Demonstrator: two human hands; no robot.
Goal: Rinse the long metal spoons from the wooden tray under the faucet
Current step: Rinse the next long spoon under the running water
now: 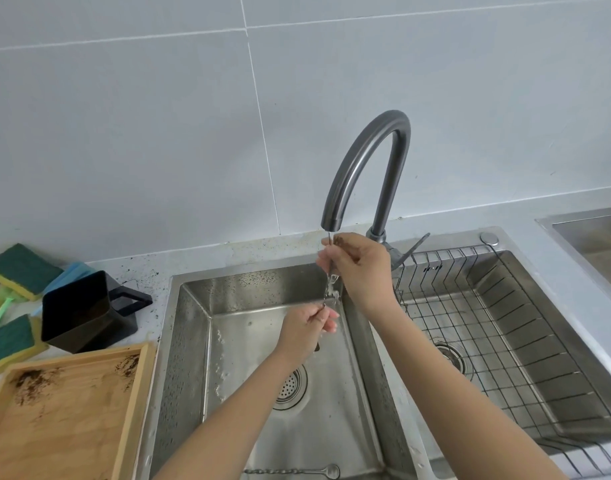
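At the far left we see the wooden tray (65, 415) on the worktop (148, 271), smeared with dark residue and holding no spoons. Over the left sink basin (193, 341) our left hand (305, 327) is closed around the lower end of a long metal spoon (331, 284), with another spoon (297, 471) lying on the basin floor near its front edge. Our right hand (359, 268) pinches the upper end just beneath the faucet (362, 168), water running down the spoon.
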